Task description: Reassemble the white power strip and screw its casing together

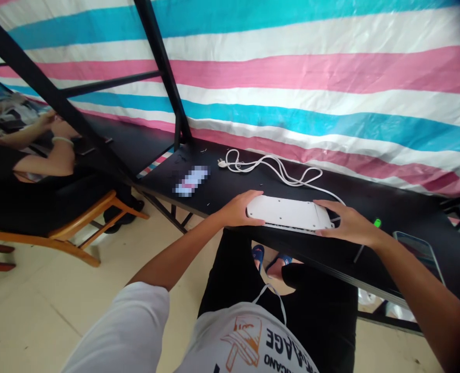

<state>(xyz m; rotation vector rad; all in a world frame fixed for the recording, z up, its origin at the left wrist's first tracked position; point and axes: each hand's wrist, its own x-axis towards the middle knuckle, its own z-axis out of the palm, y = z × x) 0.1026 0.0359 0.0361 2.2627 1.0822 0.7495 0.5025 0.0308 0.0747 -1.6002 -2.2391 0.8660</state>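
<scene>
L hand + R hand gripping white strip at opp. ends, by front edge of blk table.
Both grips part-open, thumb & fingers spanning strip's width. Strip's long, flat, smooth, plastic-looking, w/ small dark dots. Behind it, wht cord in loose loops, w/ pronged plug.

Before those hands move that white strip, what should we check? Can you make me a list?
1. Left hand gripping one end of the white strip: ok.
2. Right hand gripping the other end: ok.
3. Plug out of any socket: ok, it lies on the black table.
4. White cord laid out straight: not ok, it loops behind the strip.
5. Cord fixed firmly to the strip: cannot tell, the right hand hides that spot.
</scene>
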